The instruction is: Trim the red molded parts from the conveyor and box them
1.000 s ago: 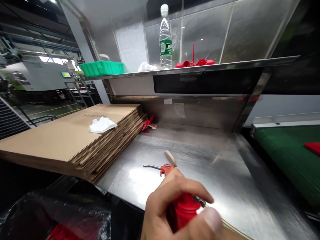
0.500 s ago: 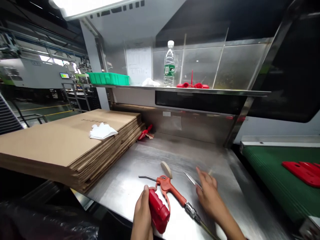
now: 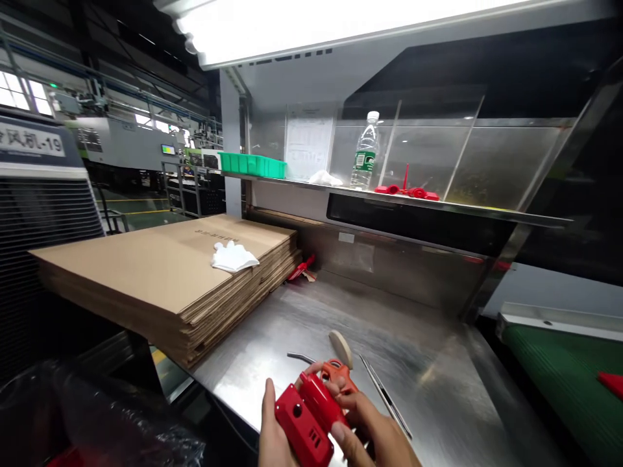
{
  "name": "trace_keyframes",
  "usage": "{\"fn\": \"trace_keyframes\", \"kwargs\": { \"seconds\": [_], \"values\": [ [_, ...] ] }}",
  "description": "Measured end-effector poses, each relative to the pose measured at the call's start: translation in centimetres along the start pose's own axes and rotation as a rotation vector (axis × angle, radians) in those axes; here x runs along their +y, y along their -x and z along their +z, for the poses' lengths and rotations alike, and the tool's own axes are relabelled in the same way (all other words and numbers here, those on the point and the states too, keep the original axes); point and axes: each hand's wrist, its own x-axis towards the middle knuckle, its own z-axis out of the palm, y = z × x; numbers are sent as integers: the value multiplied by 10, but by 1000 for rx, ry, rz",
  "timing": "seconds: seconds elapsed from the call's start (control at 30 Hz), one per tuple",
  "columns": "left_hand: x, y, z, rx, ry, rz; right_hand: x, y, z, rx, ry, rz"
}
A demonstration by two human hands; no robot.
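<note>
My left hand (image 3: 275,425) holds a red moulded plastic part (image 3: 304,421) near the bench's front edge. The part has a flat face with a round hole and small slots, and a rounded, tube-like side. From the right, my right hand (image 3: 377,431) closes its thumb and fingers on the tube-like side. Just behind lies an orange air blow gun (image 3: 337,371), partly covered by the hands, its thin metal nozzle (image 3: 300,357) pointing left. A slim pointed metal tool (image 3: 387,395) lies on the bench right of it. A beige disc-like piece (image 3: 341,349) rests behind the gun.
Stacked cardboard sheets (image 3: 146,272) with a white glove (image 3: 234,257) on top fill the left side. Red scraps (image 3: 302,267) lie beside them. The shelf above carries a green tray (image 3: 253,165), a water bottle (image 3: 366,152) and red parts (image 3: 406,191). A green conveyor (image 3: 555,370) runs at right.
My right hand has let go of the slim metal tool, which now lies on the bench, and has moved left onto the red part. The red part has turned in my left hand. The view has shifted left.
</note>
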Motion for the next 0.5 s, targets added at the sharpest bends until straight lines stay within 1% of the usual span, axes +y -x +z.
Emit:
{"fn": "trace_keyframes", "kwargs": {
  "seconds": [0.03,0.07,0.13,0.17,0.23,0.27,0.3,0.33,0.37,0.4,0.47,0.5],
  "values": [
    [3,1,0,-10,19,27,0,-9,-7,-19,142,3],
    [6,4,1,-14,31,44,2,-21,-13,-8,265,21],
    [11,9,6,-36,12,73,7,-53,-20,55,438,95],
    [13,12,8,-63,-16,85,11,-72,-20,63,505,128],
    [16,18,12,-139,-80,108,18,-105,-17,9,607,174],
    [17,19,13,-174,-113,124,19,-116,-15,-21,637,185],
    [18,20,13,-198,-148,145,19,-122,-13,-33,654,185],
    [20,21,12,-206,-189,168,16,-121,-13,-29,659,171],
    [21,20,11,-200,-235,190,12,-113,-13,-15,651,146],
    [22,19,10,-182,-284,208,7,-99,-15,-13,631,113],
    [24,16,7,-130,-367,227,-5,-58,-18,4,535,36],
    [23,15,7,-107,-395,221,-12,-35,-17,-12,453,-4]
  ]
}}
